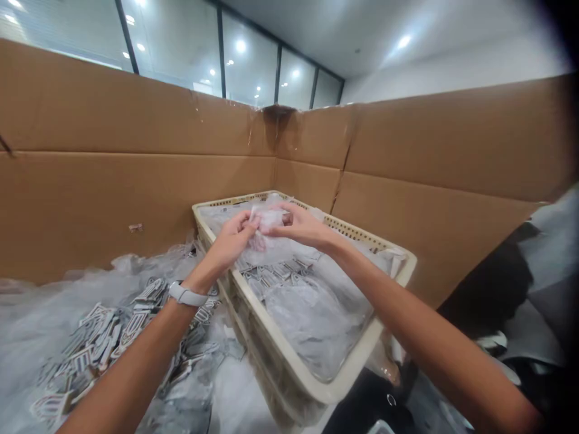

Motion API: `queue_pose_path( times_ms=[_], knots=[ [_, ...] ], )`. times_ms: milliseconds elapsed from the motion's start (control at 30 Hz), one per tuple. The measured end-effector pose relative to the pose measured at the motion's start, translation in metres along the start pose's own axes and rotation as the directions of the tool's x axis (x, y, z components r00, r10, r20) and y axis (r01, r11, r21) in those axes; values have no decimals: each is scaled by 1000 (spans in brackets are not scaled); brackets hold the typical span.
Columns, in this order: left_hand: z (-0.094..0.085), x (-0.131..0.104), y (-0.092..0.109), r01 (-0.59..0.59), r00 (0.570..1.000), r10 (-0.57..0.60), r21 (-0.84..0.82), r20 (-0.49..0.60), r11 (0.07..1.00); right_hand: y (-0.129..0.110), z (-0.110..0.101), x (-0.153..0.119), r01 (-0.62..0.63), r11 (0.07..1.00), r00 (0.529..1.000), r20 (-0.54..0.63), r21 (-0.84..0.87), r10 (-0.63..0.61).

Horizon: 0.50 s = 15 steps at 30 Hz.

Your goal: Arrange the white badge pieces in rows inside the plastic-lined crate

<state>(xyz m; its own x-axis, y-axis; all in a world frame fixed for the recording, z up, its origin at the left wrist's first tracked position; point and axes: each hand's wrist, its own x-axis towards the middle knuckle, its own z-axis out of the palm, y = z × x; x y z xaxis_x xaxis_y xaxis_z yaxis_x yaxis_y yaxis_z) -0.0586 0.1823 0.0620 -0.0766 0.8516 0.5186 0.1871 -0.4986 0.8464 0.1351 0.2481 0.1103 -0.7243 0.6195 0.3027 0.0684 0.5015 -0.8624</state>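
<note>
Both hands meet over a cream plastic basket (312, 386). My left hand (235, 235) pinches the left side of a crumpled clear plastic bag (266, 220). On its other side, my right hand (301, 226) grips the same bag between thumb and fingers. What the bag contains, if anything, I cannot make out. Below the hands, the basket holds more clear plastic bags (312, 319) and several small flat striped pieces (280, 274) in white and dark tones. A pale band (187, 295) circles my left wrist.
Tall cardboard walls (136, 205) enclose the left, back and right. A loose heap of striped pieces (99, 337) and clear plastic film (27, 337) lies left of the basket. Another basket seems stacked underneath. Dark items (488, 289) lie at the right. Glass panels (248, 54) stand beyond.
</note>
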Motion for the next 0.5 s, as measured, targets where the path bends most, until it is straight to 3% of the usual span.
queue_pose_path(
  times_ms=[133,267,367,500],
  knots=[
    [5,-7,-4,6,986,-9,-20,-168,1000,5,12,0,-77,976,993,-72,205,94],
    [7,-10,1,33,949,-23,24,-313,999,0,9,2,-18,978,977,-203,209,61],
    [7,-11,2,52,926,-29,52,-377,997,-3,4,0,-21,983,982,-179,184,55],
    [3,-14,-3,55,887,0,105,-462,993,1,-6,-2,-119,978,987,-89,172,136]
  ],
)
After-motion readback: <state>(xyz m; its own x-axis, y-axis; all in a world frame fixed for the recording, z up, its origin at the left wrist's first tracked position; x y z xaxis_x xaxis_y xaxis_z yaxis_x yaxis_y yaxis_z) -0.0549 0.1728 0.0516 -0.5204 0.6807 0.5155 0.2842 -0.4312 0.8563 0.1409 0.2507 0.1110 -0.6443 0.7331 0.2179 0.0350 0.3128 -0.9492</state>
